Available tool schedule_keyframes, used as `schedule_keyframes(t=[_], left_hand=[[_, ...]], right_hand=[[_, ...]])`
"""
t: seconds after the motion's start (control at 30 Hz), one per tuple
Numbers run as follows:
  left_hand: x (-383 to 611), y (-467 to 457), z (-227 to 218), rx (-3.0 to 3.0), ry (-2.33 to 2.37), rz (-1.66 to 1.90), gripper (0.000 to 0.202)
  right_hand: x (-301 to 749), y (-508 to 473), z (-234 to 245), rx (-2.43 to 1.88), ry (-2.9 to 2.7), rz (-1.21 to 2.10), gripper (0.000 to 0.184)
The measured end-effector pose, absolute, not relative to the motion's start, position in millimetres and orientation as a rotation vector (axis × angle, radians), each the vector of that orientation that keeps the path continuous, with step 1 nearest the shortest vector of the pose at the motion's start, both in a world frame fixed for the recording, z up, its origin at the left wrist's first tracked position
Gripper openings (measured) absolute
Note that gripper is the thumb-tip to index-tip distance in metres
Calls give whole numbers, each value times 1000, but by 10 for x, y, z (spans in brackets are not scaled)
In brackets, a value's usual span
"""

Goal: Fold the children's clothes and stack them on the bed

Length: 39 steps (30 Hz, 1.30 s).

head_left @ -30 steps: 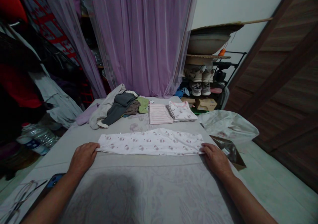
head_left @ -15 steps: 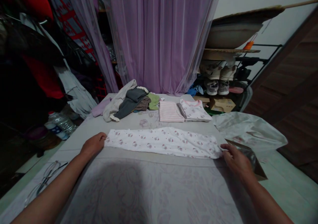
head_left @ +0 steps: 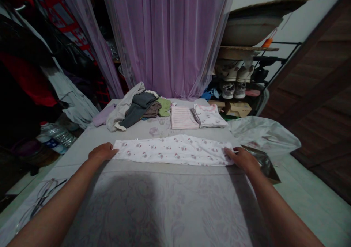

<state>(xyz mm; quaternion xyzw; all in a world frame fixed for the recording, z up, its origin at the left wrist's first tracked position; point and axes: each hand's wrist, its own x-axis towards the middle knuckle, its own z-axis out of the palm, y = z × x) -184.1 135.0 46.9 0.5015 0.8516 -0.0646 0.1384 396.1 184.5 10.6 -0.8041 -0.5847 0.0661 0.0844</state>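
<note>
- Left hand (head_left: 102, 152): open, fingers extended, touching one end of a white printed garment (head_left: 172, 150), no grip
- Right hand (head_left: 242, 160): open, fingers flat on the garment's other end, no pinch visible
- Garment: folded into a long, narrow strip of soft fabric, crosswise on a grey patterned bedsheet (head_left: 164, 210), small pink motifs
- Just beyond: 2 neat stacks, a striped folded garment (head_left: 183, 117) and a printed folded garment (head_left: 208, 116), beside a loose heap of clothes (head_left: 137, 110)
- Around the bed: sheer mauve curtain (head_left: 167, 38) behind, crumpled plastic bag (head_left: 263, 135) at right, sneakers (head_left: 233, 82) on a rack

Sneakers (head_left: 228, 90) sit on a rack (head_left: 285, 50) beside a sheer purple curtain (head_left: 170, 38).
</note>
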Motion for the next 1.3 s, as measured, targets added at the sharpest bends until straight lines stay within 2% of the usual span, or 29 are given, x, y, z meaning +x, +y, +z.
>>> schedule_keyframes(t=[0.17, 0.27, 0.37, 0.47, 0.57, 0.63, 0.7, 0.83, 0.97, 1.3], left_hand=[[-1738, 1339, 453, 1537, 2433, -46, 20], [-1725, 1225, 408, 1443, 2503, 229, 27], [-1798, 1105, 381, 1309, 2482, 415, 43], [-1875, 1010, 363, 1288, 2483, 367, 56], [-1814, 958, 319, 1545, 2618, 334, 62], [-1629, 970, 263, 1885, 2616, 365, 58], [-1307, 1035, 190, 2202, 2410, 356, 52], [-455, 1269, 13, 2512, 1732, 291, 47], [72, 1422, -128, 2585, 1675, 297, 51], [49, 1451, -88, 2458, 1841, 98, 66]], right_hand=[[3841, 1997, 283, -2407, -1891, 419, 46], [3807, 2002, 365, -2337, -1816, 408, 41], [3834, 1981, 366, -2276, -1709, 352, 45], [3877, 1952, 282, -2235, -1684, 332, 53], [3833, 1900, 191, -2188, -1709, 259, 60], [3669, 1844, 165, -2053, -1748, 51, 55], [3351, 1774, 162, -1814, -1854, -102, 46], [2453, 1638, 114, -1421, -2355, 129, 43], [1995, 1610, -31, -1351, -2586, 220, 50], [3271, 1698, -219, -1616, -2457, -146, 54]])
